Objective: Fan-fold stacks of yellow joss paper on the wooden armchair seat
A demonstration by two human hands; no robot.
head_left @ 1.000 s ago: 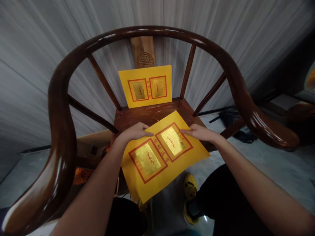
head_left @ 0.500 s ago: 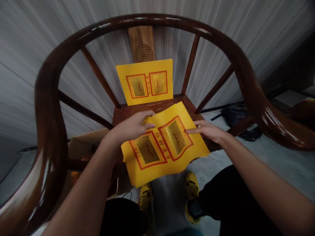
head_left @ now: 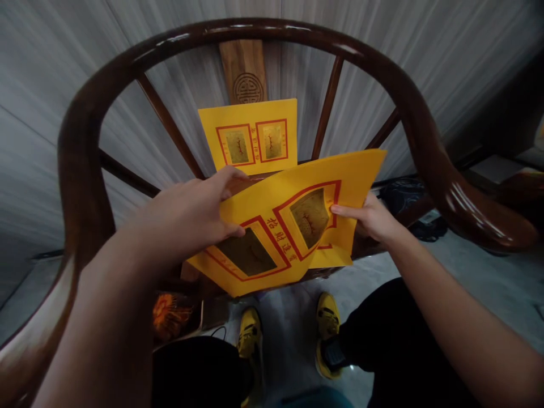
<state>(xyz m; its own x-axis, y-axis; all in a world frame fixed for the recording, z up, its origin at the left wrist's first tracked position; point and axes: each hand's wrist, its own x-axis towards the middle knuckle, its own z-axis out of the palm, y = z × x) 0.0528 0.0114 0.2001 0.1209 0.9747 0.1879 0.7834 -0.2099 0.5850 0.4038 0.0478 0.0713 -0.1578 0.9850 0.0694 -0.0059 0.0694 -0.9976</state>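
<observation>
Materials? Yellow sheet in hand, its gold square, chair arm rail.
The yellow sheet looks like thin matte paper: it bows and curls where held. Its gold square looks like metallic foil or gilt print, with a dull sheen; can't tell which. The chair rail looks like dark wood with a glossy varnish, showing bright highlights along the curve.

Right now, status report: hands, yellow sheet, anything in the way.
Left hand, right hand holding yellow sheet up by its sides. Second sheet stands behind, against chair back.
</observation>
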